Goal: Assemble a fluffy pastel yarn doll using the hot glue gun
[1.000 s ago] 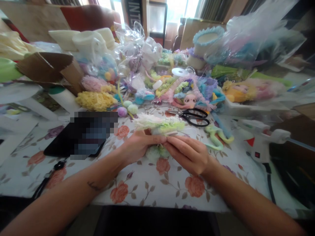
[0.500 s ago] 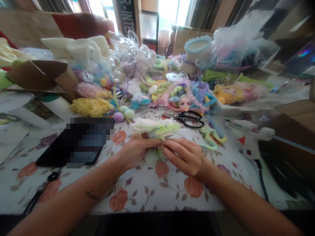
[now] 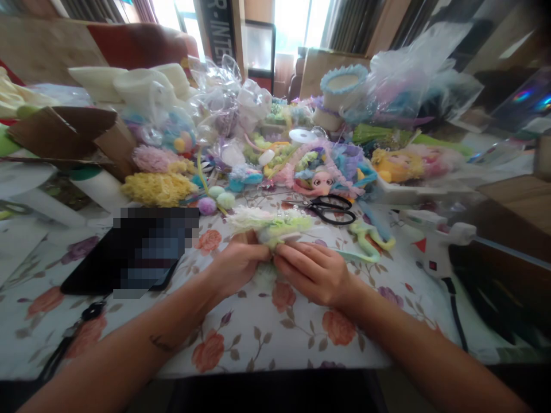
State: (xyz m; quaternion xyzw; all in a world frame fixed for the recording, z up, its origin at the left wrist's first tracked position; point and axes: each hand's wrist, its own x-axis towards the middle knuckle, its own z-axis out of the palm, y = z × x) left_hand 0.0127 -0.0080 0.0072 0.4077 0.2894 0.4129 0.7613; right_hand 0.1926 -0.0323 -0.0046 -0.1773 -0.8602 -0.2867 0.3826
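Observation:
Between my hands is a fluffy pale green and white craft piece point(image 3: 286, 225), held a little above the flowered tablecloth point(image 3: 245, 344). My left hand point(image 3: 241, 261) is closed on its left side, thumb pointing inward. The fingers of my right hand point(image 3: 314, 269) pinch its lower right side close to my left thumb. Whatever lies right between the fingertips is hidden. A pale green fuzzy strip point(image 3: 370, 241) lies on the cloth to the right of my right hand. Just beyond the piece rest black-handled scissors point(image 3: 331, 208).
A black tablet-like device point(image 3: 99, 258), its screen blurred out, lies left. A white glue gun point(image 3: 434, 235) with a cord stands right. Across the back are a doll face point(image 3: 322, 182), pompoms point(image 3: 225, 199), yellow fuzzy yarn point(image 3: 159, 188), a cardboard box point(image 3: 64, 135) and plastic bags point(image 3: 413, 74).
My right hand has shifted slightly left, its fingertips now closer against my left thumb. Both hands still hold the fluffy piece. The view has moved a little.

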